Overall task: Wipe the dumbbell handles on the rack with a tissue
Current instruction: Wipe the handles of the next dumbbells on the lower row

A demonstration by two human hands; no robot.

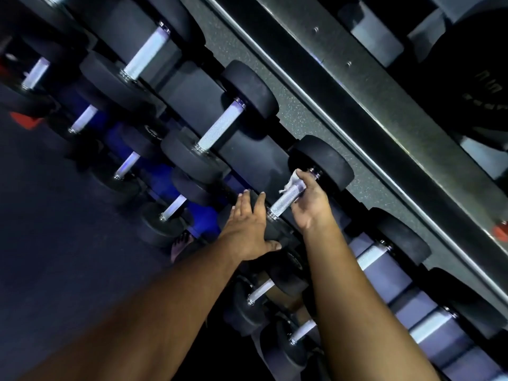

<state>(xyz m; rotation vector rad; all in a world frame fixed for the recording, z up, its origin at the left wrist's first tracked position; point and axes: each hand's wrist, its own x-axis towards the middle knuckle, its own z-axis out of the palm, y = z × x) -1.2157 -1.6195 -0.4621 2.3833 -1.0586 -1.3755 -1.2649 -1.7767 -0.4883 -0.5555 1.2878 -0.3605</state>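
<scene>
— Several dumbbells sit on the dumbbell rack (365, 86), whose rail runs from eleven o'clock down to four o'clock. Which one is being worked?

— The dumbbell (321, 160) just right of centre. Its near head is under the left hand (248, 229), fingers straight and pressing flat, likely to steady it.

— And the other hand?

— The right hand (309, 200) is curled round the far end of the knurled handle (286, 200), at about two o'clock from the left hand, with a white tissue (294, 181) pinched against the steel.

— How far along is the job?

— Hard to judge in this dim light; no handle looks visibly cleaner than another. The tissue sits at the top of this handle, so its lower stretch seems still to need a pass. Many handles (220, 125) remain toward ten o'clock, and more toward five o'clock.
</scene>
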